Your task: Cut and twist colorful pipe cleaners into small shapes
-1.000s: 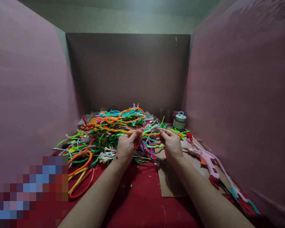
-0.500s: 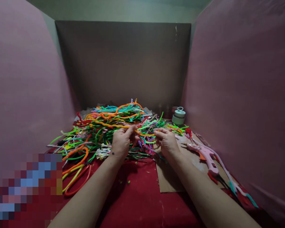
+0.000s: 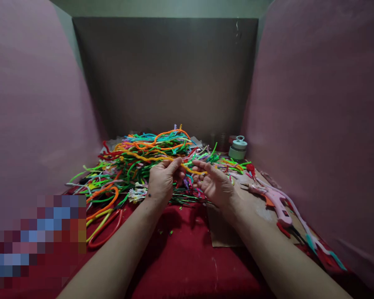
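A tangled heap of coloured pipe cleaners [image 3: 143, 160] lies on the red cloth [image 3: 187, 261] in front of me. My left hand [image 3: 162, 182] pinches a yellow-orange pipe cleaner [image 3: 152, 158] between thumb and forefinger, just above the front of the heap. That strand runs on to the right and bends down to my right hand [image 3: 215, 185]. The right hand is palm up with its fingers loosely spread, and the strand's end lies across the fingertips without a visible grip.
A pink glue gun [image 3: 276, 201] lies on a brown cardboard sheet [image 3: 220, 228] to the right, its cord trailing toward me. A pale green tape roll [image 3: 237, 149] stands at the back right. Pink panels and a dark back board wall the space. Loose orange and red loops [image 3: 104, 220] lie at left.
My right hand has turned palm up and opened, moving left toward the left hand. The yellow-orange strand between the hands has bent. The camera view has tilted down slightly.
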Demonstrator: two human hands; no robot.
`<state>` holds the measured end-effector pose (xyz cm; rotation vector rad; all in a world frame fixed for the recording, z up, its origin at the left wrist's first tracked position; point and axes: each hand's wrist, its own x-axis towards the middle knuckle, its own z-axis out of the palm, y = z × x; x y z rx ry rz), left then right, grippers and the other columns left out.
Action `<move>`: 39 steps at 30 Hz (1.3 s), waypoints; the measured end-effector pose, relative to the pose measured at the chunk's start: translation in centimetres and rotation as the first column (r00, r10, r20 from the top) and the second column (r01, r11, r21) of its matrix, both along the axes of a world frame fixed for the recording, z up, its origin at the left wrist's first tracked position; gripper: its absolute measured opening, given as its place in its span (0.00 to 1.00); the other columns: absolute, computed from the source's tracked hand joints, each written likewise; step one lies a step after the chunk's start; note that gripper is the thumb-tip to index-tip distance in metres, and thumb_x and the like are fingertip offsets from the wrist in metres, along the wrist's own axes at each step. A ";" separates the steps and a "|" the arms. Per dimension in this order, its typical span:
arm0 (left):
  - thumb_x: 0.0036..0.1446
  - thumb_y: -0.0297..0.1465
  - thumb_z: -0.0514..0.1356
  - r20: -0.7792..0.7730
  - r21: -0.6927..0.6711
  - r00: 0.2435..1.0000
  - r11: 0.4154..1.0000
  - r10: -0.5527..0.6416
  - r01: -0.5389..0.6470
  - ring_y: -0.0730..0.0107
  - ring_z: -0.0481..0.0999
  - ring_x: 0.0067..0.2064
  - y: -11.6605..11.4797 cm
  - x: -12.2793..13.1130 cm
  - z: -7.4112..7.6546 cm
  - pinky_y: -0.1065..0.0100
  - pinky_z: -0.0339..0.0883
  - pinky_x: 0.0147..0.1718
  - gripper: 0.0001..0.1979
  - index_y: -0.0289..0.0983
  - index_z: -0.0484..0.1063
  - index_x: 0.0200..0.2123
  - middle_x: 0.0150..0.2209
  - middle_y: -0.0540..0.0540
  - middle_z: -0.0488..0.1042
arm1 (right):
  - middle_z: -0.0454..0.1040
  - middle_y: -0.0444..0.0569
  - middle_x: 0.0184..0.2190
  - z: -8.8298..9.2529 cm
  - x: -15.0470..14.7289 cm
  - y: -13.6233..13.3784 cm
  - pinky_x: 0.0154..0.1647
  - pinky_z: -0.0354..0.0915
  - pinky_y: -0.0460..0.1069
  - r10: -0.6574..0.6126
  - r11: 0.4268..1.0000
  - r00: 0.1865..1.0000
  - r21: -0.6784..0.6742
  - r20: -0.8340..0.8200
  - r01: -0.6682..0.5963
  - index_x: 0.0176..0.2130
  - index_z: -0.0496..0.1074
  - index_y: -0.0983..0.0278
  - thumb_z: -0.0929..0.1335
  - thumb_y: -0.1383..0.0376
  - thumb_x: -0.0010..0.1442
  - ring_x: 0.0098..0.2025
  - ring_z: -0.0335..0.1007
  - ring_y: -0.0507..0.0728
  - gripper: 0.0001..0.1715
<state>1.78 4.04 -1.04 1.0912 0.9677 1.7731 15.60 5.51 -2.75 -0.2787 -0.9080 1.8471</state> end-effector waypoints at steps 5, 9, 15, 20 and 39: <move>0.42 0.38 0.65 0.013 -0.029 0.997 0.996 -0.078 0.079 0.80 0.64 0.15 -0.3 0.7 -0.2 0.76 0.58 0.13 0.14 0.32 0.68 0.23 0.18 0.52 0.69 | 0.71 0.43 0.21 -0.6 -1.4 -1.0 0.19 0.62 0.44 -0.210 0.969 0.959 0.171 0.189 0.178 0.31 0.72 0.67 0.72 0.63 0.44 0.19 0.63 0.48 0.13; 0.44 0.38 0.64 -0.021 -0.077 0.993 0.990 -0.118 0.116 0.80 0.64 0.15 -0.6 1.2 -0.4 0.75 0.58 0.14 0.15 0.32 0.66 0.21 0.17 0.52 0.67 | 0.70 0.42 0.20 -0.7 -1.6 -1.1 0.15 0.61 0.43 -0.244 0.963 0.957 0.152 0.154 0.221 0.30 0.71 0.67 0.71 0.62 0.46 0.18 0.62 0.48 0.11; 0.42 0.39 0.65 0.152 -0.087 0.975 0.980 -0.162 0.176 0.80 0.64 0.16 -0.6 0.9 0.0 0.76 0.58 0.14 0.15 0.32 0.68 0.25 0.18 0.52 0.68 | 0.70 0.41 0.19 -0.3 -1.0 -0.8 0.14 0.61 0.43 -0.162 0.985 0.982 0.069 0.100 0.156 0.27 0.69 0.66 0.71 0.65 0.45 0.17 0.63 0.48 0.08; 0.43 0.34 0.64 0.186 -0.060 0.978 0.993 -0.094 0.106 0.79 0.64 0.16 -0.2 0.4 0.1 0.76 0.58 0.14 0.11 0.31 0.69 0.26 0.16 0.53 0.67 | 0.71 0.43 0.20 0.0 -0.7 -0.8 0.16 0.62 0.43 -0.111 0.993 0.988 0.052 0.109 0.106 0.27 0.69 0.68 0.70 0.66 0.45 0.18 0.64 0.48 0.07; 0.49 0.27 0.61 0.431 -0.016 0.894 0.990 -0.122 0.143 0.79 0.69 0.19 0.5 -1.7 0.8 0.77 0.59 0.16 0.06 0.31 0.70 0.24 0.21 0.50 0.72 | 0.67 0.41 0.14 -0.3 -0.5 0.3 0.10 0.51 0.39 -0.122 0.951 0.990 -0.279 0.072 0.137 0.23 0.68 0.68 0.66 0.73 0.46 0.14 0.58 0.45 0.03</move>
